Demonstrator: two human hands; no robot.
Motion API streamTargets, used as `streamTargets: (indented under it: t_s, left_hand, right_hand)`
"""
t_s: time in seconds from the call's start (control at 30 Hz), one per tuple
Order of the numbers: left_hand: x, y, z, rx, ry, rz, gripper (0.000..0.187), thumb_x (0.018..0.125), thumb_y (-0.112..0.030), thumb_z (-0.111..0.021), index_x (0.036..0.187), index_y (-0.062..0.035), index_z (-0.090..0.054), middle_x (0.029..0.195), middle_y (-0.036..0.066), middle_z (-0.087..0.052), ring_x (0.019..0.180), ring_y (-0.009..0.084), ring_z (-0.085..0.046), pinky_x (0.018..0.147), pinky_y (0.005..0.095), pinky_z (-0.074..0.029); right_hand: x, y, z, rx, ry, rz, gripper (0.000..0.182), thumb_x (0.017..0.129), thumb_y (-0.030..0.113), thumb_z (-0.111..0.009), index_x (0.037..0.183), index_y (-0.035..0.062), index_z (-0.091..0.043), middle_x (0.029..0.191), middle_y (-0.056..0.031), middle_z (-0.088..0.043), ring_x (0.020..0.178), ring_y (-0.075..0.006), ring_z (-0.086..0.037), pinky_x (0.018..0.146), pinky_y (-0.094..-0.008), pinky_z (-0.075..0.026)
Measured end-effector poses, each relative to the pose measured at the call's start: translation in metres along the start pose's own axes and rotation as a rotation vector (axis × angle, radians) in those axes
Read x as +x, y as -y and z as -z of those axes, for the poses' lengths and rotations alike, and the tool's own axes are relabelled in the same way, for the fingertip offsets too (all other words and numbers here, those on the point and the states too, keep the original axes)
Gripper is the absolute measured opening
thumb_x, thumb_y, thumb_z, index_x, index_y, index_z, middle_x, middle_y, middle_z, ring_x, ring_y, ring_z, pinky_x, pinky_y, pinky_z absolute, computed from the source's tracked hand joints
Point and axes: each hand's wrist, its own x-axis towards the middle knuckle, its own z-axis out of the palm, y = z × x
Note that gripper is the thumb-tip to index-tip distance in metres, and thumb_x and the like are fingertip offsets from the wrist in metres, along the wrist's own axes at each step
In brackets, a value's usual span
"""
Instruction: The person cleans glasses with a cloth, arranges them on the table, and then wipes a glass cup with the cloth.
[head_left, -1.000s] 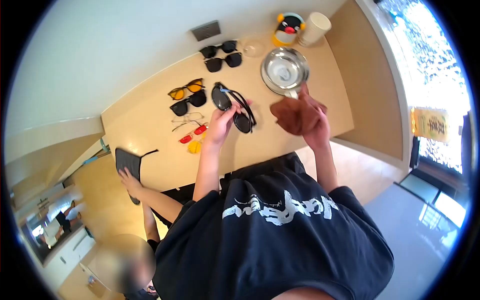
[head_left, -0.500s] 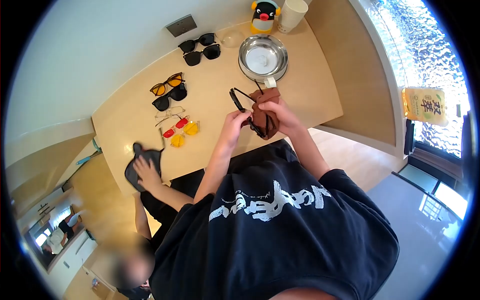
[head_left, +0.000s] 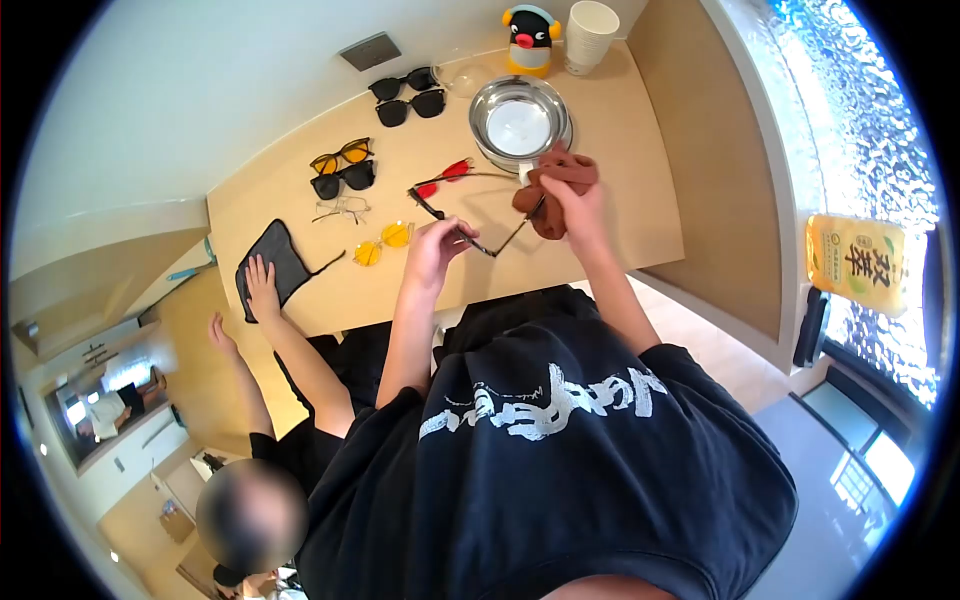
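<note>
My left hand [head_left: 437, 255] pinches the front of a pair of dark-framed glasses [head_left: 427, 206], held above the table with the temples spread towards the right. A crumpled brown cloth [head_left: 562, 172] is bunched in my right hand [head_left: 578, 208], against the end of the nearer temple. Just beyond the frame lie red-lensed glasses [head_left: 443, 178]. Yellow-lensed glasses [head_left: 384, 243] rest on the table left of my left hand. Behind my right hand stands a steel bowl [head_left: 478, 135] on a light base.
At left, a co-worker's hand [head_left: 262, 285] lies flat on a black pouch [head_left: 283, 250] with a cord. Wire-framed glasses [head_left: 342, 209], dark sunglasses [head_left: 343, 180] and orange-lensed glasses [head_left: 341, 156] lie nearby. A penguin figure [head_left: 528, 40] and white cup [head_left: 590, 38] stand at the back.
The cloth and my right hand have moved away from the glasses' front to a temple end. Red-lensed glasses lie farther right. The co-worker's hand and pouch have shifted up the table.
</note>
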Motion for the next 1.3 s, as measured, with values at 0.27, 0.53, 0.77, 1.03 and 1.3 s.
streamTargets:
  t_s: [0.27,0.53,0.77,1.03,1.3]
  left_hand:
    - [0.02,0.021,-0.049,-0.888,0.113,-0.27,0.016,0.092,-0.018,-0.048,0.093,-0.0054,-0.058,0.096,0.004,-0.061,0.101,0.0162,-0.055,0.098,0.0329,-0.038]
    - [0.048,0.012,-0.068,-0.886,0.03,-0.445,0.019,0.093,-0.021,-0.048,0.094,-0.0043,-0.056,0.104,0.005,-0.058,0.106,0.0188,-0.052,0.102,0.036,-0.036]
    - [0.042,0.028,-0.066,-0.966,0.184,-0.371,0.023,0.095,-0.023,-0.042,0.092,-0.0041,-0.056,0.098,0.004,-0.059,0.105,0.0177,-0.054,0.1,0.034,-0.037]
    - [0.044,0.021,-0.047,-1.144,0.165,-0.256,0.024,0.095,-0.02,-0.041,0.09,-0.0012,-0.054,0.097,0.007,-0.059,0.109,0.0179,-0.052,0.102,0.0343,-0.037]
    - [0.035,0.014,-0.017,-1.05,0.142,-0.167,0.02,0.095,-0.022,-0.042,0.094,-0.0053,-0.055,0.093,0.004,-0.061,0.101,0.02,-0.058,0.095,0.0336,-0.044]
  right_hand:
    - [-0.011,-0.03,0.006,0.696,0.001,-0.328,0.036,0.088,0.02,-0.056,0.117,0.0034,-0.043,0.107,-0.0075,-0.054,0.097,-0.0182,-0.055,0.083,-0.0317,-0.046]
    - [-0.043,-0.013,-0.031,0.692,0.141,-0.324,0.041,0.086,0.015,-0.059,0.122,0.0034,-0.042,0.111,-0.0064,-0.053,0.106,-0.0177,-0.051,0.092,-0.0333,-0.041]
    - [-0.004,-0.016,-0.002,0.758,0.076,-0.292,0.029,0.092,0.021,-0.051,0.117,0.0094,-0.044,0.108,-0.0025,-0.053,0.101,-0.0147,-0.052,0.086,-0.0313,-0.043]
    - [-0.022,-0.014,-0.033,0.579,0.093,-0.124,0.033,0.087,0.015,-0.057,0.114,0.0032,-0.044,0.1,-0.0049,-0.052,0.092,-0.0153,-0.053,0.08,-0.0324,-0.044]
    - [0.001,-0.009,-0.034,0.71,0.021,-0.11,0.035,0.09,0.024,-0.052,0.117,0.0047,-0.042,0.107,-0.0061,-0.054,0.105,-0.0186,-0.051,0.09,-0.0334,-0.04]
